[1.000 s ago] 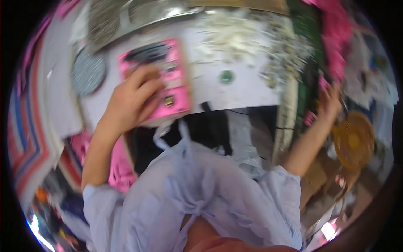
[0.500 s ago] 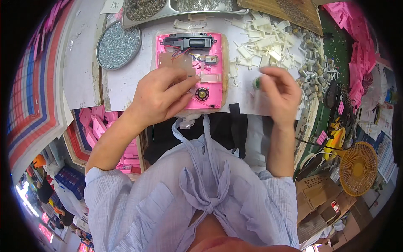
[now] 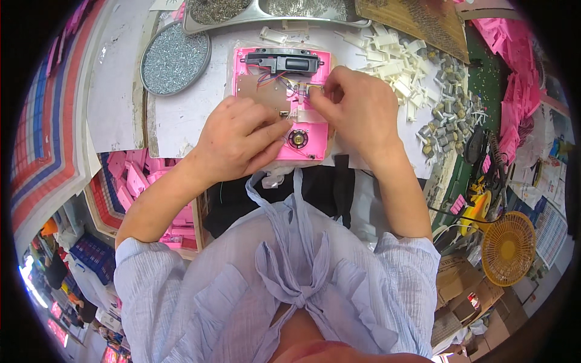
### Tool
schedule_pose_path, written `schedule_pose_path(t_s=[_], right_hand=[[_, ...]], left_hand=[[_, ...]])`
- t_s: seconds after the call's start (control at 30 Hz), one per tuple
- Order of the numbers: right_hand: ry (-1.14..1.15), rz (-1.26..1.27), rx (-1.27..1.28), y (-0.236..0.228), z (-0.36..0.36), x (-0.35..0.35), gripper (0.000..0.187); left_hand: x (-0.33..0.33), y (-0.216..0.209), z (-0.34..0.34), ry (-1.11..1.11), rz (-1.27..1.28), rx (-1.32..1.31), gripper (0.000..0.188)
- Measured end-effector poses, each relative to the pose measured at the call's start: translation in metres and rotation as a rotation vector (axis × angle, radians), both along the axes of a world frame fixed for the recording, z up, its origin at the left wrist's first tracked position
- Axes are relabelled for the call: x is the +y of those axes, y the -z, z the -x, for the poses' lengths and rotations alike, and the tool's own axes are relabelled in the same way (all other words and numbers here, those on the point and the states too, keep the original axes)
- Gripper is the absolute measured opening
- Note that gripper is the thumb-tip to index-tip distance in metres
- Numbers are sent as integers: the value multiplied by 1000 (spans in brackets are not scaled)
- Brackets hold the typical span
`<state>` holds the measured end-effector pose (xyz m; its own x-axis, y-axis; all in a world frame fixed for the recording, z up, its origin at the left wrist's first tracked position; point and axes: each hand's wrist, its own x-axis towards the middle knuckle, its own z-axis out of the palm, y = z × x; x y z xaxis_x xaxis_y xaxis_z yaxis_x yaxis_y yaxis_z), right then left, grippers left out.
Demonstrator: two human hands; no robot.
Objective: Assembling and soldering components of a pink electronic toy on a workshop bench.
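A pink plastic casing [image 3: 315, 134] lies before me, its inside facing up. It carries a black plastic unit [image 3: 284, 62] at the far end, a brown circuit board [image 3: 261, 91] on the left, a round speaker [image 3: 298, 139] near the front and thin coloured wires [image 3: 279, 80]. My left hand [image 3: 243, 134] rests over the casing's left side, fingertips pinched beside a whitish plastic piece [image 3: 307, 116]. From the right my right hand [image 3: 362, 110] reaches in, thumb and index finger closed at a small metal part, mostly covered. What either pinch holds is hidden.
Loose white plastic parts [image 3: 396, 66] and small metal motors [image 3: 451, 115] are heaped at the right. A round dish of screws [image 3: 175, 60] stands at the left, a metal tray [image 3: 275, 19] at the back. Pink casings [image 3: 136, 178] fill a box at lower left.
My right hand has moved left from the table beside the casing onto its right side. The small green thing at its fingers is no longer plainly visible. My left hand stays nearly in place.
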<state>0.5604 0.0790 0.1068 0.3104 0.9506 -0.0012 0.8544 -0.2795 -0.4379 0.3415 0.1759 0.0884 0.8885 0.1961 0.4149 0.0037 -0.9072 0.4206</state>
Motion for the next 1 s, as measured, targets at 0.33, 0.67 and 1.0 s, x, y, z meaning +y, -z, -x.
schedule_pose_path(t_s=[0.33, 0.67, 1.0], right_hand=[[152, -20, 353, 6, -1, -2, 22], [-400, 73, -210, -27, 13, 20, 20], [-113, 158, 329, -3, -40, 3, 24]], left_hand=[[15, 3, -44, -114, -194, -14, 35], [20, 7, -49, -53, -151, -51, 34], [24, -11, -68, -15, 96, 12, 21]])
